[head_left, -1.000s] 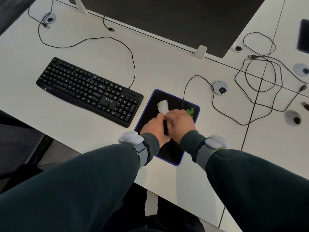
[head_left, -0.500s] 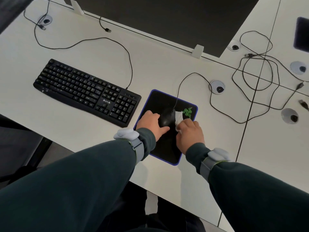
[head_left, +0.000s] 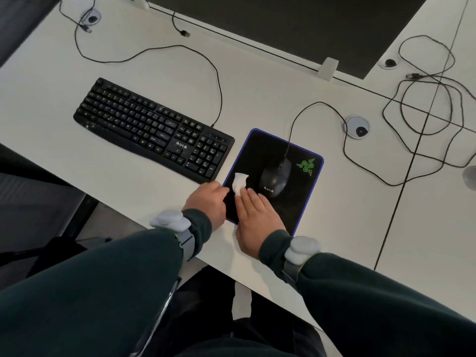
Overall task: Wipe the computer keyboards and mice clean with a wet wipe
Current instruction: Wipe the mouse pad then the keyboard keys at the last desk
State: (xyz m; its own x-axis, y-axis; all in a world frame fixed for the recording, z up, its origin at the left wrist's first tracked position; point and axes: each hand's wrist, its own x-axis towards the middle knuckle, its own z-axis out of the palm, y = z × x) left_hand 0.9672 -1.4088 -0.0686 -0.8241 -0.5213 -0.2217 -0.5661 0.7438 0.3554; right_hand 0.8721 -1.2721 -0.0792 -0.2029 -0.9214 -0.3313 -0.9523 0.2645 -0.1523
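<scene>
White desk bears black keyboard and mouse mat.

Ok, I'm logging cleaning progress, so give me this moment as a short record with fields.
keyboard: on desk, left of pad, untouched
mouse: on pad, free of both hands
wipe: on pad, left of mouse
right hand: straight fingers touching wipe
left hand: curled, at pad's left edge; grip unclear
</scene>
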